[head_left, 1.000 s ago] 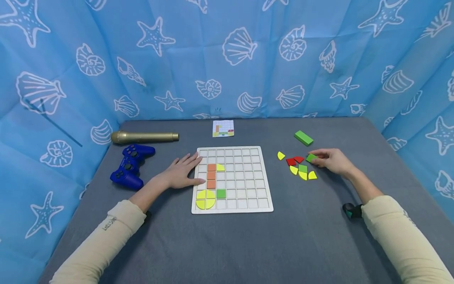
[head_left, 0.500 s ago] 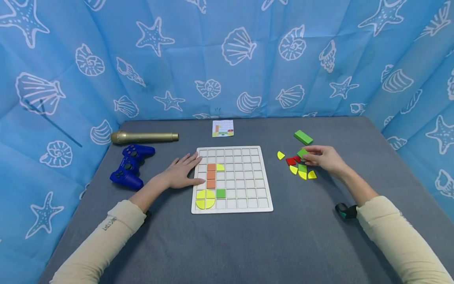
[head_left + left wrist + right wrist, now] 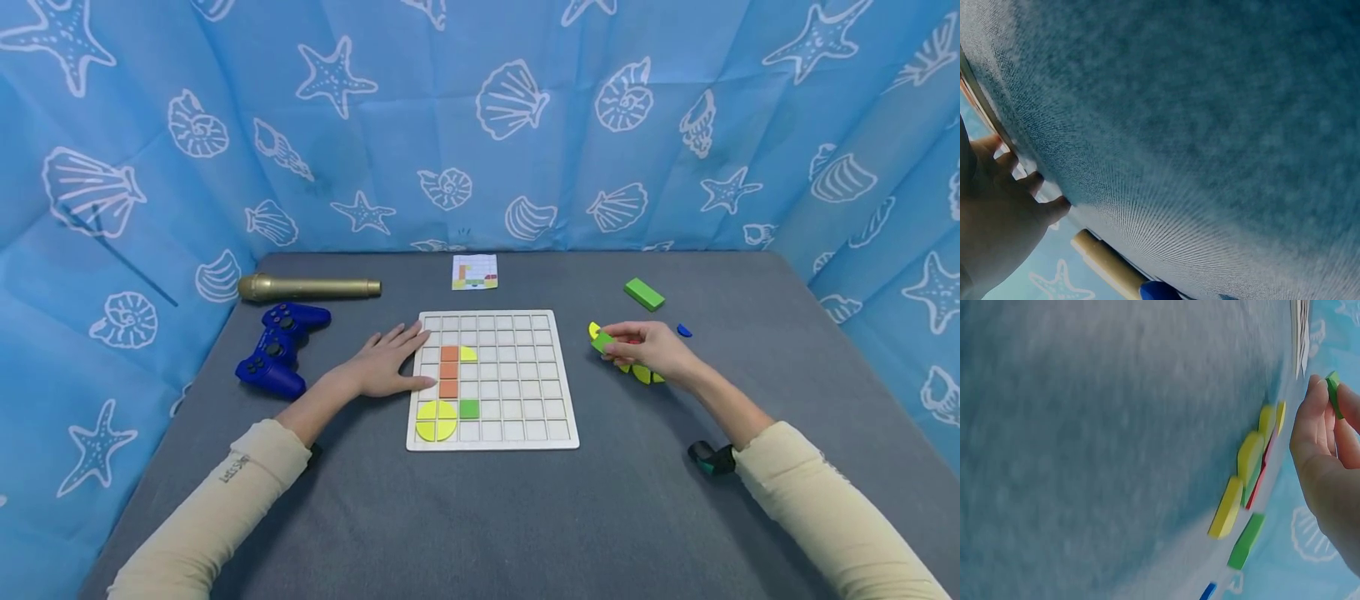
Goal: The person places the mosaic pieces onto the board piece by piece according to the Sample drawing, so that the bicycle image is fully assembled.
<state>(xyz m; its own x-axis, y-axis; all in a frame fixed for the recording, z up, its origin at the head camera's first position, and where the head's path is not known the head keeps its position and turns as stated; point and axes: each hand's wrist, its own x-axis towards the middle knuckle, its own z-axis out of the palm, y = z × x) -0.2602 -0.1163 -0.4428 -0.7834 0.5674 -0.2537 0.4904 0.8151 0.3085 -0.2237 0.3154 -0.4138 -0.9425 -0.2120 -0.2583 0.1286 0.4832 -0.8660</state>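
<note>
Green tile (image 3: pixel 602 342) in the thumb-and-finger pinch of the right hand (image 3: pixel 656 347); left hand (image 3: pixel 382 367), fingers apart, at the white board (image 3: pixel 490 389)

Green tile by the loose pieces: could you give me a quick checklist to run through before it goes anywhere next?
1. Green tile held: ok, the right hand pinches it between thumb and fingers.
2. Tile over the board: not ok, it is off to the board's right.
3. Left hand at the board: ok, fingers spread at its left edge.
4. White cell showing beside the placed green square: ok.
5. Printed card in sight: ok, beyond the board.
6. All the loose pieces accounted for: cannot tell, the right hand hides some in the head view.
</note>
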